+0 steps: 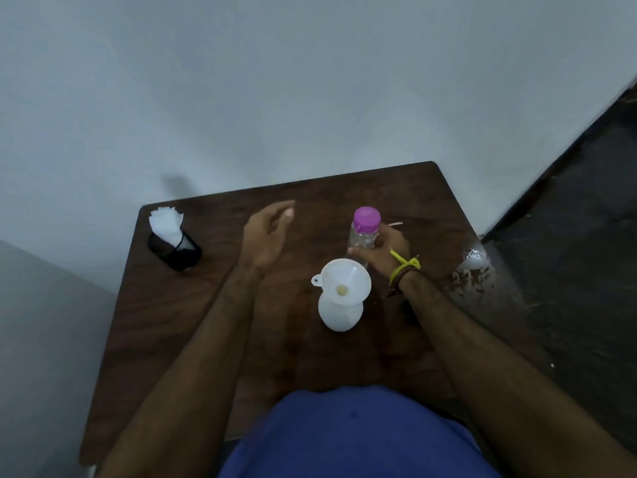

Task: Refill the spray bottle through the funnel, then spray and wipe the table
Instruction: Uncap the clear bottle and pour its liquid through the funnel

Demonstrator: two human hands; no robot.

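Blue shirt (351, 436) fills the near edge, against the table (193, 305). Far left stands a black holder (175, 251) of tissues. Left hand (267, 236) hovers, grip wide and empty. White spray bottle (339, 313) stands mid-table, funnel (346, 279) seated in its neck: light, top-heavy, best steadied low. Right hand (386, 248) grips the clear pink-capped bottle (363, 232) by its smooth, probably slippery body.

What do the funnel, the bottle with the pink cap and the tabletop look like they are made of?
Funnel: probably matte white plastic, opaque and smooth. Bottle with the pink cap: likely clear plastic, since you see through its wall; the cap looks like glossy coloured plastic. Tabletop: dark wood or wood-look laminate, with visible grain and a chipped pale right edge.
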